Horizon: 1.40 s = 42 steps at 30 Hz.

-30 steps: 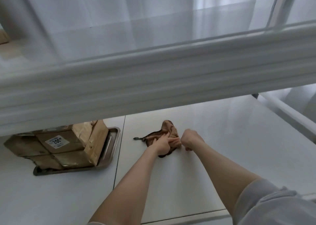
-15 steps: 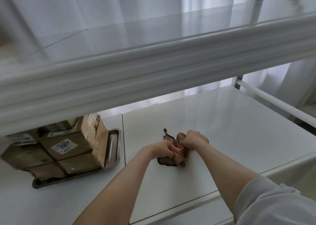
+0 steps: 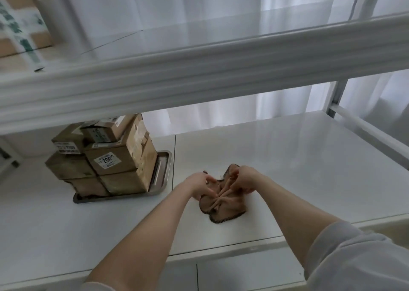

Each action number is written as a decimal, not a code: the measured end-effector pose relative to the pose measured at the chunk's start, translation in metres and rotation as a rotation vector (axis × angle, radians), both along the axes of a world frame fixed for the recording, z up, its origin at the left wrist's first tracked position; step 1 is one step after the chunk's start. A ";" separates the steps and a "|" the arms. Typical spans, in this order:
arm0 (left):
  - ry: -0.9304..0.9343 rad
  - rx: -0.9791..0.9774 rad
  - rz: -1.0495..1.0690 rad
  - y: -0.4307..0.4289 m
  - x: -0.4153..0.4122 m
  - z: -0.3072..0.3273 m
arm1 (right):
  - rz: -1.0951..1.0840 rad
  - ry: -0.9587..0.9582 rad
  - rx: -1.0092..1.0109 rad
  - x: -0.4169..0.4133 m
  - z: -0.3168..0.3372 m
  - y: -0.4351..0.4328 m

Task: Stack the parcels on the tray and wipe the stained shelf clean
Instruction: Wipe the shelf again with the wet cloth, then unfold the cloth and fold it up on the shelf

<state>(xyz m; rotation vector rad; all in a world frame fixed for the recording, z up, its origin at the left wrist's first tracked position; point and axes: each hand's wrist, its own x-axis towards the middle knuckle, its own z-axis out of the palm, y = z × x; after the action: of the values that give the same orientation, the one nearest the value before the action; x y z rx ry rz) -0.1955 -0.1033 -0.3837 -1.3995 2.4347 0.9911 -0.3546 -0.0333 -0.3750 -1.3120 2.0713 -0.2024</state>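
Note:
A brown cloth [image 3: 223, 209] lies bunched on the white shelf [image 3: 298, 169], gathered into folds at its middle. My left hand [image 3: 199, 185] grips the cloth's left side. My right hand [image 3: 243, 181] pinches its upper right part, fingers curled into the folds. To the left, several brown cardboard parcels [image 3: 106, 158] stand stacked on a metal tray [image 3: 162, 173]. One parcel carries a white label reading 200.
An upper shelf edge [image 3: 221, 69] crosses the view above my hands. A taped cardboard box [image 3: 20, 29] sits on that upper shelf at far left. White curtains hang behind. A metal upright [image 3: 338, 93] and rail bound the shelf on the right.
The cloth has been drawn nearer to the shelf's front edge and spread wider below my hands. The view has tilted up, showing more of the parcel stack and upper shelf.

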 end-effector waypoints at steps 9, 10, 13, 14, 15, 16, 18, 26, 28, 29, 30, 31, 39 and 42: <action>-0.103 -0.038 -0.096 0.037 0.003 -0.002 | 0.242 0.039 0.150 0.015 -0.006 0.010; -0.105 0.009 -0.086 0.041 0.005 -0.001 | 0.256 -0.004 0.176 0.016 -0.008 0.012; -0.153 0.088 -0.078 0.051 0.008 0.003 | 0.325 -0.078 0.257 0.021 -0.005 0.022; -0.175 0.127 -0.073 0.055 0.007 0.005 | 0.345 -0.107 0.285 0.023 -0.004 0.025; -0.202 0.172 -0.065 0.062 0.006 0.006 | 0.387 -0.114 0.320 0.025 -0.002 0.031; -0.235 0.217 -0.068 0.065 0.004 0.008 | 0.427 -0.121 0.352 0.027 -0.001 0.033; -0.279 0.318 -0.049 0.074 0.006 0.012 | 0.524 -0.118 0.415 0.029 0.000 0.040; 0.281 0.384 0.346 0.076 0.027 0.053 | 0.286 -0.586 0.163 -0.008 0.018 0.041; 0.446 0.317 0.476 0.070 0.022 0.064 | 0.204 -0.689 0.059 -0.012 0.026 0.038; 0.515 0.289 0.526 0.066 0.019 0.069 | 0.164 -0.737 0.014 -0.013 0.030 0.037; 0.569 0.268 0.560 0.064 0.017 0.073 | 0.124 -0.786 -0.026 -0.013 0.034 0.035; 0.612 0.250 0.582 0.061 0.014 0.077 | 0.082 -0.833 -0.059 -0.012 0.037 0.034; 0.754 0.128 0.542 0.031 0.011 0.104 | -0.229 -0.951 -0.228 -0.019 0.063 0.025; 0.594 0.295 0.432 0.024 0.020 0.112 | -0.376 -0.977 -0.325 -0.020 0.072 0.023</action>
<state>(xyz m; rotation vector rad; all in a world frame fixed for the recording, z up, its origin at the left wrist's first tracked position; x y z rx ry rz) -0.1756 -0.0791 -0.2716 -1.7438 2.2116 2.0253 -0.3748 -0.0103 -0.3027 -0.7136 1.4131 -1.1351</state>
